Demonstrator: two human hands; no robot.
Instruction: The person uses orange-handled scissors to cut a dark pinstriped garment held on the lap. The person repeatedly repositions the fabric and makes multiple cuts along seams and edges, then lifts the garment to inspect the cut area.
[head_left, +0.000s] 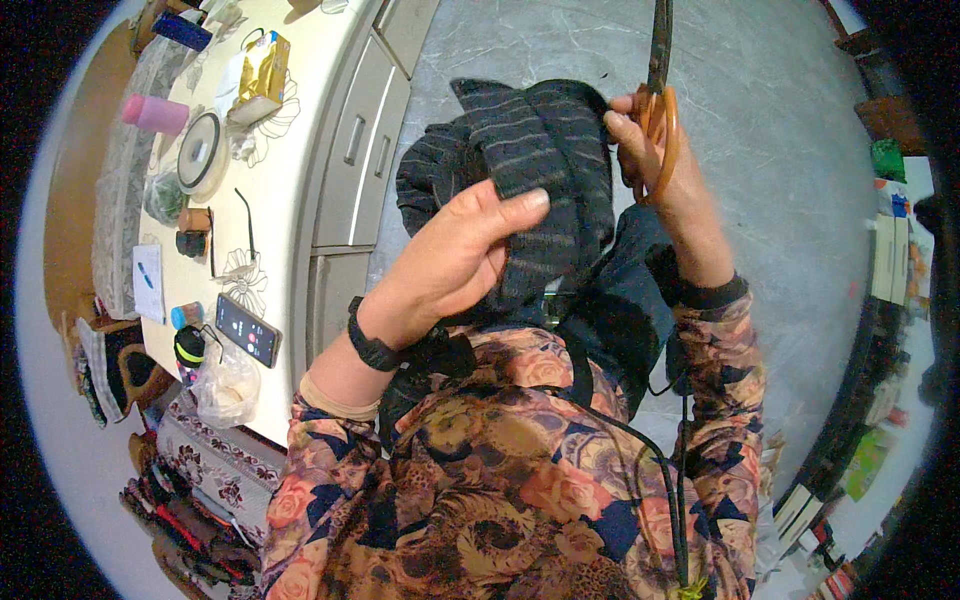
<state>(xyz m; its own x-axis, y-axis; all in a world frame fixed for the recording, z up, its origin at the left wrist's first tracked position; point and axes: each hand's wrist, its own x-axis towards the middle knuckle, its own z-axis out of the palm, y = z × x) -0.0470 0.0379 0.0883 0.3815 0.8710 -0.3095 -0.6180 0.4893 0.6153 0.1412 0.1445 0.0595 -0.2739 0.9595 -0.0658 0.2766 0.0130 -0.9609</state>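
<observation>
A dark striped cloth, folded and bunched, lies over my lap between my hands. My left hand holds it at its near left part, thumb on top and fingers partly hidden under it. At the cloth's far right edge, my right hand pinches the fabric between thumb and fingertip. Scissors with orange handles hang on that same hand, their dark blades pointing away from me; how the fingers sit in the handle loops is partly hidden.
On my left stands a pale table with a phone, eyeglasses, a tissue pack, a pink bottle and a plastic bag. Drawers form its side. Grey marbled floor extends ahead and right, towards shelves with assorted items.
</observation>
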